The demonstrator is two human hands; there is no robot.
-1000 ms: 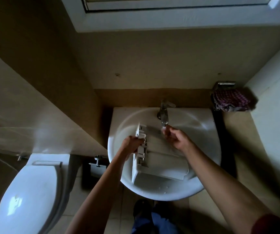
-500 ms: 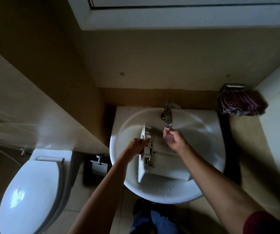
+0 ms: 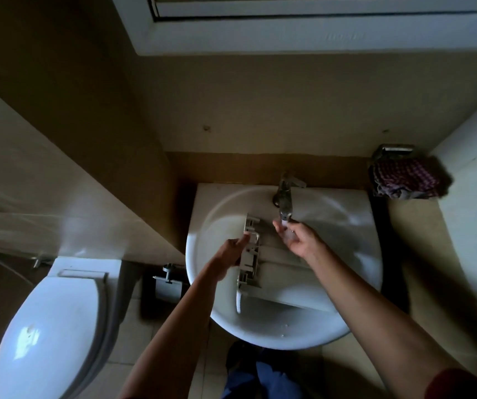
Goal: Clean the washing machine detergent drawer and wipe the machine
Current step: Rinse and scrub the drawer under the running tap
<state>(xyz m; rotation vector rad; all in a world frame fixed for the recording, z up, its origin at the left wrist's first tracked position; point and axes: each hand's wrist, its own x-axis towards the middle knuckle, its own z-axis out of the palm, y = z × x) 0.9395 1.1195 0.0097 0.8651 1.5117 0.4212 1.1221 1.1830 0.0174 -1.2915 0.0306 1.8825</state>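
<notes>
The detergent drawer [image 3: 283,272] is laid in the sink [image 3: 289,338] and gripped at its end by the left hand [image 3: 231,251]. The right hand [image 3: 295,237] is cupped open under the tap [image 3: 285,197]; each compartment should be flushed.

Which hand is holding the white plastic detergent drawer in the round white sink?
The left hand grips the white plastic detergent drawer by its end; the right hand is cupped, empty, under the chrome tap.
</notes>
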